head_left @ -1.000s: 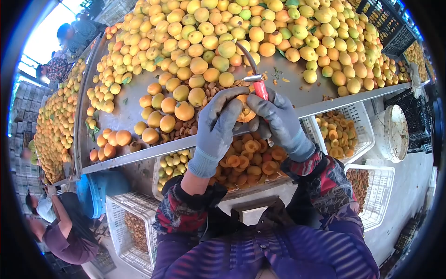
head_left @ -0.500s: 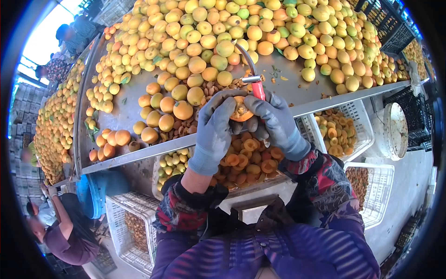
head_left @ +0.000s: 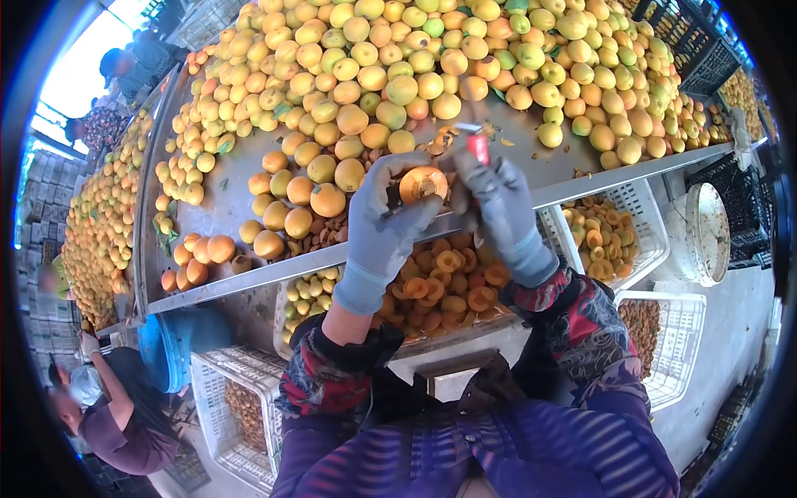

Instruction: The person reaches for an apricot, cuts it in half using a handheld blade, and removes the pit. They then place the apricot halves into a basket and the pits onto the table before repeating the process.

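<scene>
A cut orange apricot half (head_left: pixel 423 185), its hollow facing up, is held in the fingers of my left hand (head_left: pixel 383 217), which wears a grey glove. Close on its right, my right hand (head_left: pixel 505 207), gloved too, grips the red handle of a knife (head_left: pixel 478 148). The knife's blade is blurred and points away from me. Both hands are over the table's metal front edge (head_left: pixel 249 277). Whole yellow and orange apricots (head_left: pixel 332 91) are heaped on the table beyond them. Below the hands lie many opened apricot halves (head_left: pixel 444 286) in a container.
White crates (head_left: pixel 237 365) stand at lower left and right, some holding brown pits. A blue bucket (head_left: pixel 166 349) is under the table at left, a white bucket (head_left: pixel 707 236) at right. Co-workers (head_left: pixel 133 407) are at the left. Black crates (head_left: pixel 706 62) stand at upper right.
My hands have moved apart slightly. The apricot half now shows its hollow upward in my left hand. The knife has shifted right with my right hand, and its blade has become blurred.
</scene>
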A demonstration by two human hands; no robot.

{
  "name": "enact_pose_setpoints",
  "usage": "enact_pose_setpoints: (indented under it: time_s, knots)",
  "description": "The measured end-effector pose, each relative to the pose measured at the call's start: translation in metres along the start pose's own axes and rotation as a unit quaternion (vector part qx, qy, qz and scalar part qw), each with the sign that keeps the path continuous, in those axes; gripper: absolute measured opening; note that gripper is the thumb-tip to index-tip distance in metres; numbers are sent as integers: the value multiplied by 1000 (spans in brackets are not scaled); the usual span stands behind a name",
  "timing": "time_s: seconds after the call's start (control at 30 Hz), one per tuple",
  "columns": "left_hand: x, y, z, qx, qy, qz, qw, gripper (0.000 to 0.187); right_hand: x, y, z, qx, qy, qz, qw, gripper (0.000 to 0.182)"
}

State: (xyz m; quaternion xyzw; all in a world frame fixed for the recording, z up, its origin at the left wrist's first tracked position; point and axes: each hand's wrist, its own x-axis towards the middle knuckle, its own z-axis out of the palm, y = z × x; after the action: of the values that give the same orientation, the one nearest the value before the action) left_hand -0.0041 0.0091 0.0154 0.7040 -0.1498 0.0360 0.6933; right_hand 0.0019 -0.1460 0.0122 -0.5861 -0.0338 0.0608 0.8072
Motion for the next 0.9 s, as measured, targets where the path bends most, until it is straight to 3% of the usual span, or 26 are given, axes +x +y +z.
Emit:
enact_pose_setpoints:
  time_s: [0.07, 0.13, 0.2, 0.4, 0.57, 0.63, 0.87, 0.9]
  knots:
    - [-2, 2, 3, -46, -11, -39, 998, 46, 3, -3, -1, 34, 74, -63, 995, 33]
    - [-3, 3, 8, -95, -27, -79, 992, 46, 10, -13, 1, 97, 90, -52, 990, 32]
    - [-6, 1, 12, -184, -53, -136, 972, 45, 12, -21, 2, 215, 95, -111, 966, 33]
    - [-10, 2, 21, -159, -75, -113, 978, 43, 14, -27, 9, 224, 112, -121, 961, 37]
    - [-10, 0, 25, -141, -67, -108, 982, 45, 15, -20, 19, 138, 142, -172, 965, 36]
    - [-10, -1, 29, -100, -42, -46, 993, 49, 17, -15, 24, 111, 146, -202, 962, 35]
    - [-12, -20, 28, -27, -11, -41, 999, 51, 36, 2, 13, 259, 168, -69, 949, 36]
    - [-10, -21, 27, 39, -14, 13, 999, 50, 37, 2, 13, 253, 182, -45, 949, 38]
